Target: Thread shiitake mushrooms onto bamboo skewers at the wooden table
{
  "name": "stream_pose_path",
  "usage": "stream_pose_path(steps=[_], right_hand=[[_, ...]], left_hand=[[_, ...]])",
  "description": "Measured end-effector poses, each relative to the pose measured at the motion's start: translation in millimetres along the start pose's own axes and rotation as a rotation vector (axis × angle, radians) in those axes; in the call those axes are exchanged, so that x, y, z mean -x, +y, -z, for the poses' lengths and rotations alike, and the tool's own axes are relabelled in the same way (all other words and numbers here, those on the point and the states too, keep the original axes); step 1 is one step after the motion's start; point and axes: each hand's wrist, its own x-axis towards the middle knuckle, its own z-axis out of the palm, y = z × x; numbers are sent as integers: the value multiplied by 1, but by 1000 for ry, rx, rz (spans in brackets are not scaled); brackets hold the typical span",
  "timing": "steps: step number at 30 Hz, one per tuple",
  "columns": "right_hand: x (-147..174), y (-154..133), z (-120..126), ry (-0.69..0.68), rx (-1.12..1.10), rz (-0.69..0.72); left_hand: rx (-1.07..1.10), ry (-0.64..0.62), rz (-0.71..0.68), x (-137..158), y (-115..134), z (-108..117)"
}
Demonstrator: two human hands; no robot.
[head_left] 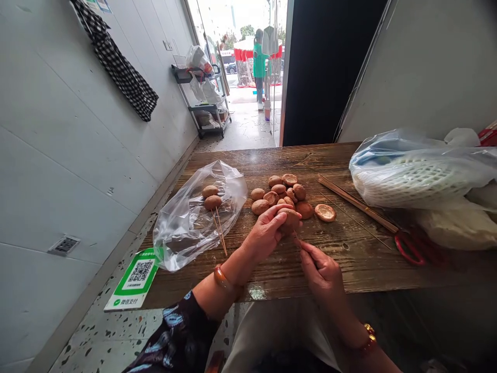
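Observation:
My left hand [267, 230] is closed round a brown mushroom cap [289, 221] above the middle of the table. In my right hand [320, 267] a thin wooden skewer [296, 238] is pinched, its upper end at the underside of that cap; whether it has gone in I cannot tell. Just beyond my hands lies a pile of loose mushroom caps [278, 189], with one cap [325, 212] upturned at its right. To the left, two skewered caps [212, 202] rest on a clear plastic bag [186, 228], their skewers [220, 233] pointing toward me.
A bundle of skewers [357, 203] lies right of the pile, beside a single skewer [359, 223] and red-handled scissors [409, 248]. Filled plastic bags [419, 171] crowd the table's right end. A QR-code card [134, 280] sits at the left edge. Outside the doorway stands a person [259, 65].

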Motion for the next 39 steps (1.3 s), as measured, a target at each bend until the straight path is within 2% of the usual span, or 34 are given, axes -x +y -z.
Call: stream_pose_path(steps=[9,20,27,33,39], right_hand=[[-1,-3,0,4,-31,-74],[-4,0,-2,12,-111,-145],[-3,-4,-2,16,-94,-87],[-3,-7,-1,30,-18,-39],[-3,-9,0,20,3,-25]], left_hand=[[-10,5,24,1,-7,-3],[-16,-56,80,4,-16,-8],[39,-61,110,5,-11,-7],[65,-122,162,6,-12,-6],[46,-128,149,7,-11,-8]])
